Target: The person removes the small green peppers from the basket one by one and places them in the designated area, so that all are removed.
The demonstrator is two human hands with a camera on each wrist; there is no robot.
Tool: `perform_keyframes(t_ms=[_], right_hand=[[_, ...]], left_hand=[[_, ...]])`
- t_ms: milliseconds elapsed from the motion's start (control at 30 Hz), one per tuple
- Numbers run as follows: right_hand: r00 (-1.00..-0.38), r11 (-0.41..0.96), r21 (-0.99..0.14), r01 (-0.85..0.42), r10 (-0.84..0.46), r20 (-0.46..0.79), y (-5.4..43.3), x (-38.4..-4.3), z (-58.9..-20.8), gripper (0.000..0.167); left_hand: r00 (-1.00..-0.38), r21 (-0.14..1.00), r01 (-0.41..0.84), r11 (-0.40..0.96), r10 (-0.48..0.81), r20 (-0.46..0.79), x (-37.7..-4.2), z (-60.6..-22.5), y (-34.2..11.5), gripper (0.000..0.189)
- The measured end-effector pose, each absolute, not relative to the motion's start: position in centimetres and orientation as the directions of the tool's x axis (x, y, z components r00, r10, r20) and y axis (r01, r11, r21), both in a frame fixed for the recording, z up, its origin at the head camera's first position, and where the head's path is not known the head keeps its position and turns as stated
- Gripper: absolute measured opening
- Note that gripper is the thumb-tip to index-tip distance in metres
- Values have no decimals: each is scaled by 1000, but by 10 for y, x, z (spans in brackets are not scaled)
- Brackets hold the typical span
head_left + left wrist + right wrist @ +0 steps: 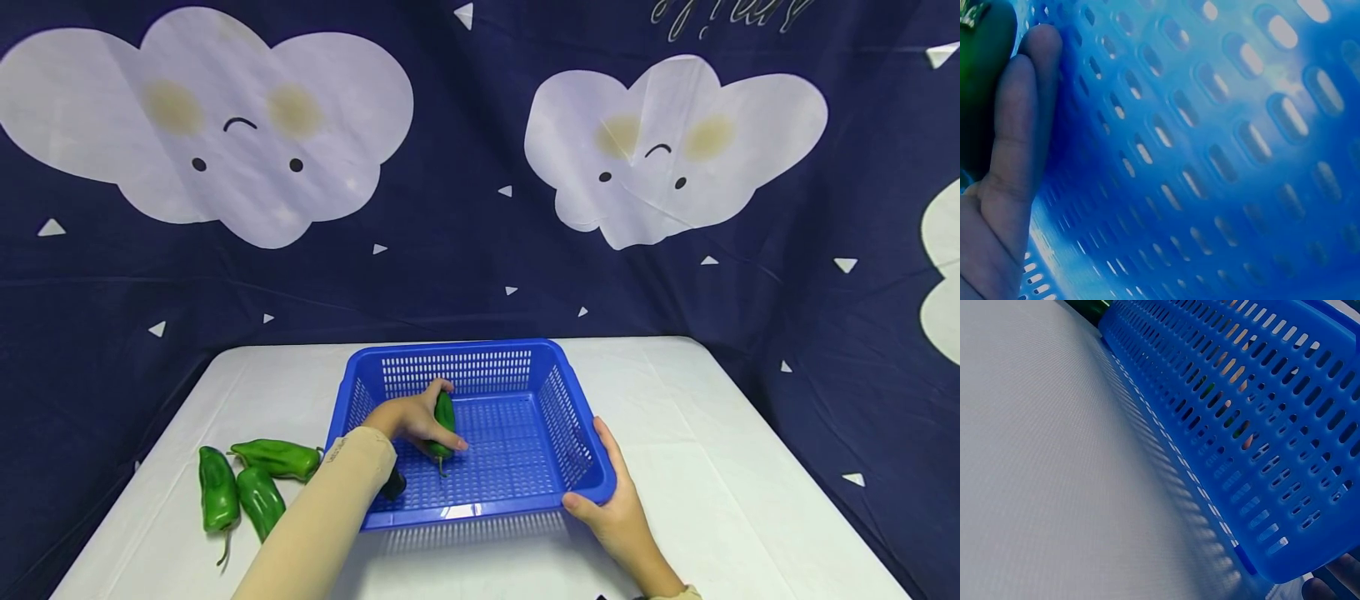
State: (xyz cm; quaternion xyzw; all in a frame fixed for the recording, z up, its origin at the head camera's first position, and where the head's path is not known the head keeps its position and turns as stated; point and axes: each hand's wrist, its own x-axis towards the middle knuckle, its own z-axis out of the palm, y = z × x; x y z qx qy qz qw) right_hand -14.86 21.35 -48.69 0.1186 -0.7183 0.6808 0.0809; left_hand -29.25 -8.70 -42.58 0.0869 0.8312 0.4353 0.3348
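A blue perforated plastic basket (pixel 495 507) stands on the white table. Inside it, my left hand (pixel 420 421) holds a green pepper (pixel 445 410) between thumb and fingers, its stem pointing toward me. In the left wrist view, the fingers (pixel 1015 119) lie along the dark green pepper (pixel 985 81), close to the basket's slotted wall (pixel 1179 144). My right hand (pixel 618 508) grips the basket's near right corner, thumb on the rim and fingers along the outer side. Only some of its fingertips (pixel 1319 589) show at the lower right of the right wrist view.
Left of the basket lie several green peppers: one upright (pixel 218 492), one crosswise (pixel 277 457), and one slanted (pixel 259 500) partly behind the left sleeve (pixel 322 517). A dark blue cloth with clouds (pixel 465 275) hangs behind the table (pixel 720 500).
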Motion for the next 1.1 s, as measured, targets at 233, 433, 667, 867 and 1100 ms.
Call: perform_keyframes(t_ms=[233,433,667,867,1100], right_hand=[[-957,49,-957,-286,-66,283,214,-149,-487,105],[-960,45,-960,-277,-60,275,213,-148,-486,104],[-964,35,-965,-261,-49,260,212,-149,-487,105],[-961,21,-962,-271,-56,270,213,-149,-487,105],[-962,21,-963,-269,-51,267,214,-149,-487,105]], left_hand=[[-760,783,-129,609,446,-473,-291,-423,-88,102],[-769,842,-96,530,498,-401,-291,-413,-90,103],[-779,879,3,477,552,-297,-289,-394,-97,103],[-815,863,67,501,526,-242,-281,-373,-117,104],[-847,843,108,527,493,-199,-269,-354,-142,106]])
